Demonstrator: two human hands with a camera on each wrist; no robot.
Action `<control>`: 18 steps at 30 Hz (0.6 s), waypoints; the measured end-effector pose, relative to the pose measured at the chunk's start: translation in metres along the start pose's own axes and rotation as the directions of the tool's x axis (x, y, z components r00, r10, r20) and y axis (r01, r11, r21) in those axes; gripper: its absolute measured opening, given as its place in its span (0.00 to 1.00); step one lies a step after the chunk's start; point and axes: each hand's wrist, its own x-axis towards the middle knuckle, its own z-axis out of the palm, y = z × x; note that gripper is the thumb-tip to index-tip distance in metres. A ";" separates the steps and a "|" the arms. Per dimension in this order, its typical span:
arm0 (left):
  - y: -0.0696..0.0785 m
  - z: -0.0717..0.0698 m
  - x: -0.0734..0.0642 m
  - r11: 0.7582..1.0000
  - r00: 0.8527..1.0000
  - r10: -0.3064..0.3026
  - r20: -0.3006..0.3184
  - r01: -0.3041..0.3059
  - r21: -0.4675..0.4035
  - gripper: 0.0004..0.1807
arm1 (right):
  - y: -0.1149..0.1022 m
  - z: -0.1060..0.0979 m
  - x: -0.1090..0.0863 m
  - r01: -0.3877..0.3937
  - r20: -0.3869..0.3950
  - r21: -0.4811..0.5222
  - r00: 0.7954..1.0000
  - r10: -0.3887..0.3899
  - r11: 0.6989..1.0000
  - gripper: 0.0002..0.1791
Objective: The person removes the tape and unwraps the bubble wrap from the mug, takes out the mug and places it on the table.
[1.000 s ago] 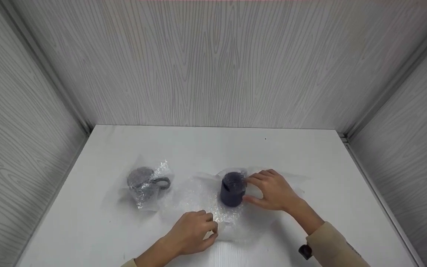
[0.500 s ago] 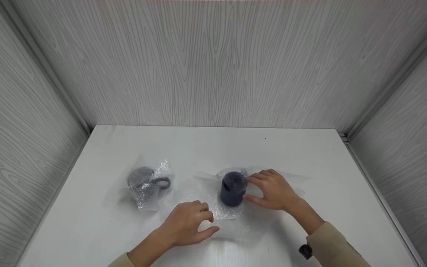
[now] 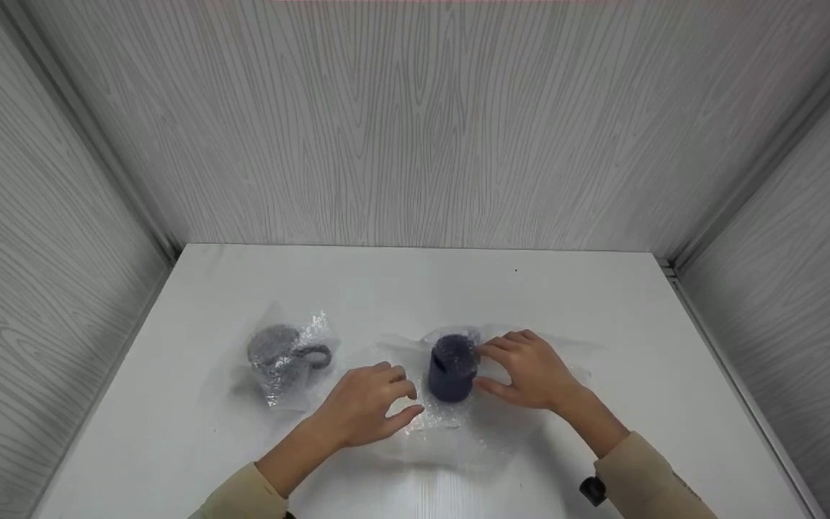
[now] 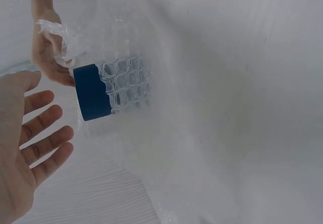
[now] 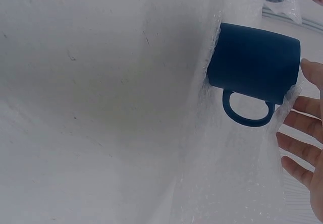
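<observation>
A dark blue mug point(image 3: 449, 382) stands on a sheet of bubble wrap point(image 3: 429, 440); in the right wrist view its handle point(image 5: 247, 120) shows. Wrap covers part of the mug's opening in the head view, and in the left wrist view a bubbled flap point(image 4: 128, 82) lies over part of its side. My right hand point(image 3: 527, 371) is at the mug's right side, fingers loosely extended, fingertips right at the wrap by the rim. Left of the mug, my left hand point(image 3: 364, 404) hovers low over the sheet with spread fingers and holds nothing.
Another dark mug point(image 3: 273, 344), wrapped in bubble wrap with its handle sticking out, sits at the left of the white table point(image 3: 415, 288). Wood-grain panels point(image 3: 415, 130) enclose the table at the back and both sides.
My left hand has let go of the sheet's near edge, with its fingers spreading, and moved away from me and slightly left. The right hand and both mugs have stayed in place.
</observation>
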 end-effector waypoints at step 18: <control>-0.023 0.018 0.028 0.998 0.999 0.048 -0.013 -0.047 0.045 0.08 | 0.000 0.002 0.000 -0.004 -0.013 -0.006 1.000 0.004 1.000 0.23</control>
